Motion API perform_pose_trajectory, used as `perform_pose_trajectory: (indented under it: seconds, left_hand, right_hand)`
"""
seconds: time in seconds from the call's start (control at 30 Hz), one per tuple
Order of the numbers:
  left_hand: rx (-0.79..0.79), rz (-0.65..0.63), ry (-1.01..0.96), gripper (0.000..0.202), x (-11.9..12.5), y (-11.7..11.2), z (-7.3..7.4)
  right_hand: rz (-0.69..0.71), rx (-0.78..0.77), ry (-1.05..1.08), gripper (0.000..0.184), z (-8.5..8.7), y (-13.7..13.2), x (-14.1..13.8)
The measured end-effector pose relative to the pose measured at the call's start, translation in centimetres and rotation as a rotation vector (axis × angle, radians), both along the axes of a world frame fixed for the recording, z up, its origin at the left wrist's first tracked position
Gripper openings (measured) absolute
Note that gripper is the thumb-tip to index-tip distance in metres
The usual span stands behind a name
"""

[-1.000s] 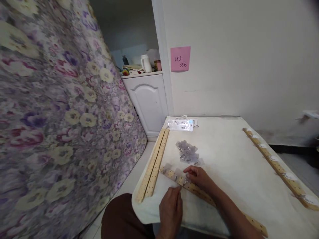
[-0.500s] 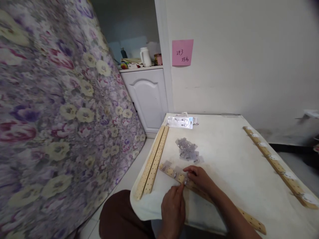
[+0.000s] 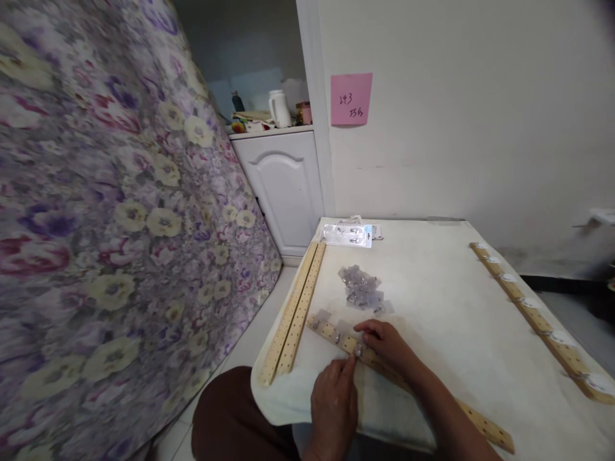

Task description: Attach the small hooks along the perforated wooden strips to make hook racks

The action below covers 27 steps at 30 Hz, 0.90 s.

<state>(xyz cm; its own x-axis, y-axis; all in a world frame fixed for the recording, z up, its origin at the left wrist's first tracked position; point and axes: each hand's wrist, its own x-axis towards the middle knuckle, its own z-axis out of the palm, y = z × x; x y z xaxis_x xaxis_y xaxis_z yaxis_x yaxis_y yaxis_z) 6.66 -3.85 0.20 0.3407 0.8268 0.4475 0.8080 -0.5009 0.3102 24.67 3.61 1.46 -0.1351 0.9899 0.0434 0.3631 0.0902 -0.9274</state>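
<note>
Wooden strip [image 3: 328,329] runs from 10 to 4 o'clock, partly hidden by the right hand [image 3: 384,342]. Left hand [image 3: 335,394] has advanced to a clip [image 3: 358,352] on it since one second ago; neither grip can be told. Clip pile [image 3: 360,291] lies at 12 o'clock, paired strips [image 3: 303,307] at 9, disc-bearing strip [image 3: 534,318] at 3.

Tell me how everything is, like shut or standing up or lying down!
Near plank: lying slanted, small pieces on it
Left hand: partly curled, at near plank's edge
Right hand: partly curled, over near plank
Two left planks: lying side by side
Right plank: lying down, pale discs along it
Heap of bits: loosely piled
Clear pack: lying flat
Cupboard door: shut
White jug: standing upright
Pink note: stuck up
Flowery cloth: hanging
</note>
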Motion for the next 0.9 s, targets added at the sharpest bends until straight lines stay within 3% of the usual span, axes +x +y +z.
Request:
perform_pose_trajectory:
  seconds: [0.9]
  left_hand:
    - [0.091, -0.033, -0.031, 0.049, -0.36, -0.1, -0.62]
  right_hand:
    - [-0.004, -0.01, -0.015, 0.029, 0.3, -0.07, 0.05]
